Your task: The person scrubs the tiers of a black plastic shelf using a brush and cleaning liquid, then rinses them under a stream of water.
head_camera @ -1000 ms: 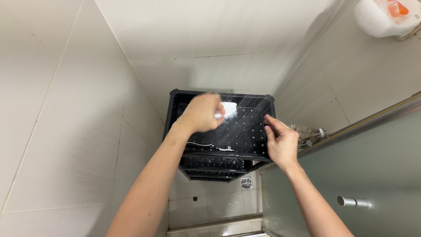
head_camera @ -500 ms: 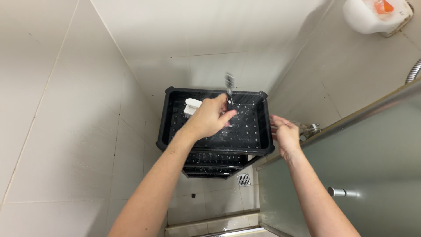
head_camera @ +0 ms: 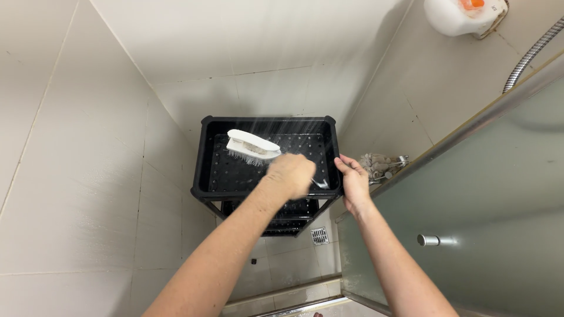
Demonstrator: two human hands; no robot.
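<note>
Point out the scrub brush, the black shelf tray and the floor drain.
scrub brush (head_camera: 252, 142), head view, on its white back.
black shelf tray (head_camera: 205, 154), head view, on its left rim.
floor drain (head_camera: 319, 235), head view, on the grate's centre.

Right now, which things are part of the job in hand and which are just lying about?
In use: left hand, right hand, black rack, white brush.
Lying about: floor drain, shower hose, white container, glass door.
</note>
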